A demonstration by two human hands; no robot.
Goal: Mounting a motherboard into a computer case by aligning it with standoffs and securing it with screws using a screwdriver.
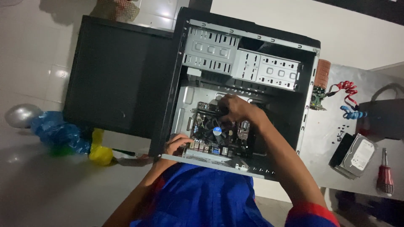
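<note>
Inside the open computer case (248,63), which lies on its side on the worktop (324,134), both of the person's hands are at the circuit board (219,134). That board sits flat on the case's metal floor, near the edge closest to the person, with a round cooling fan (215,129) at its middle. The right hand (235,108) reaches in from above the board, fingers curled down and closed on something at the board's far edge; what exactly they pinch is hidden by the hand itself. The left hand (176,143) rests at the near left corner of the board, fingers bent and touching the row of rear ports (201,146); whether it grips the board or only steadies it I cannot tell.

Beside the case on the left lies its black side panel (113,75). To the right, on the worktop, are a hard drive (357,154), a red-handled screwdriver (385,176) just beside it, a small card with a copper-coloured heat sink (322,80) touching the case's wall, red and blue cables (347,98) and some loose screws (341,133). On the floor at the left are blue and yellow bags (69,141).
</note>
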